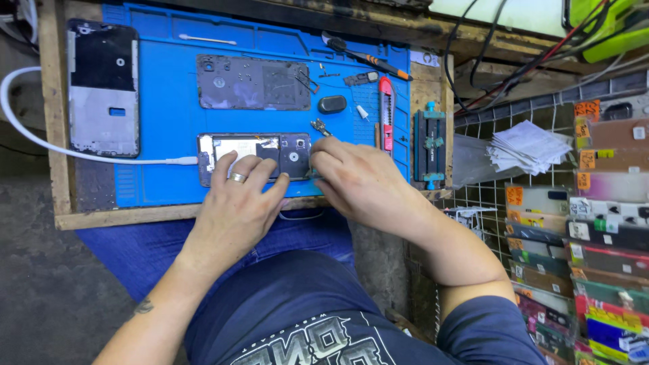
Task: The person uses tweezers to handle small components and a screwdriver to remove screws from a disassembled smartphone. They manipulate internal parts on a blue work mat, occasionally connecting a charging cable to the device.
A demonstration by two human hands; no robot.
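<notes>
An opened phone [251,150] with its back off lies on the blue work mat [165,101], a white cable [88,154] plugged into its left end. My left hand [236,203], a ring on one finger, rests its fingers on the phone's lower edge and holds it down. My right hand [362,179] is curled at the phone's right end, fingertips pinched together there; what they pinch is hidden. Above the phone lies its dark back cover [253,82], inner side up.
A phone frame [103,88] lies at the mat's left. A black-and-orange screwdriver [368,59], red utility knife [386,111], small black oval part [332,104] and loose small parts sit at the right. A blue clamp jig [430,145] stands beside the mat. Racks of packaged goods [608,223] fill the right.
</notes>
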